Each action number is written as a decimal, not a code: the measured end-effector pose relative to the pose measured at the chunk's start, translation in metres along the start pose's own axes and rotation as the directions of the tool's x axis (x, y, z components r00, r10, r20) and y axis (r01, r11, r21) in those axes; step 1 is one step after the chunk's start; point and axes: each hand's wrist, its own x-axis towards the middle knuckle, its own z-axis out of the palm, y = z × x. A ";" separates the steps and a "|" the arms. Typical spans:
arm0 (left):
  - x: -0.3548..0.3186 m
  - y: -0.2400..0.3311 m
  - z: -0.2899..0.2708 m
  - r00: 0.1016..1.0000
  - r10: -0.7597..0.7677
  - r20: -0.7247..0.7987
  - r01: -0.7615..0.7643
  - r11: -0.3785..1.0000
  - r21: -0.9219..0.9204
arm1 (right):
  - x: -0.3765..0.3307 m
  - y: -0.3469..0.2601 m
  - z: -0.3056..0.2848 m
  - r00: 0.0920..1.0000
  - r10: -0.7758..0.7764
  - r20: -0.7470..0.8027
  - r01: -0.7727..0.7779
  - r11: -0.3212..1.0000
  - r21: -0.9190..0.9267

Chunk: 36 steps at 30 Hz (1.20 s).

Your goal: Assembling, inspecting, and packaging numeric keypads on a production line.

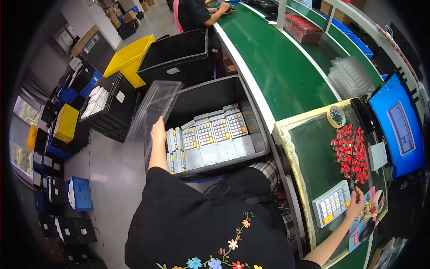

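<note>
My left hand (157, 130) is closed on the edge of a clear plastic cover (154, 101), tilted and partly blurred at the left side of a black bin (257, 150). In that bin, several grey numeric keypads (220, 130) with white and orange keys lie in a row, and others stand on edge at the left. On the bench at right lies one more keypad (332, 204). Bent fingers of my right hand (355, 204) are at its upper right corner, pinched together. What sits between those fingertips is too small to make out.
Red USB-type pieces (350, 150) lie heaped beside a tape roll (336, 116) and a monitor (401, 127). A green conveyor (277, 58) runs away, with stacked clear trays (351, 77) on it. Black bins (179, 58) and a yellow one (127, 58) stand left; another person (195, 15) works beyond.
</note>
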 end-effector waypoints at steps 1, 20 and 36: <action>0.001 0.001 0.004 0.999 0.042 -0.008 -0.042 0.999 -0.033 | 0.002 0.002 0.000 1.000 -0.017 -0.004 0.017 1.000 0.005; -0.214 0.362 -0.123 0.087 0.704 -0.705 -0.808 -0.364 -0.464 | -0.059 -0.071 0.021 0.910 -0.180 -0.374 0.185 0.982 -0.022; -0.306 0.427 -0.149 -0.454 0.750 -0.482 -0.616 -0.655 -0.438 | -0.061 -0.055 0.018 0.833 -0.319 -0.452 0.244 0.945 -0.218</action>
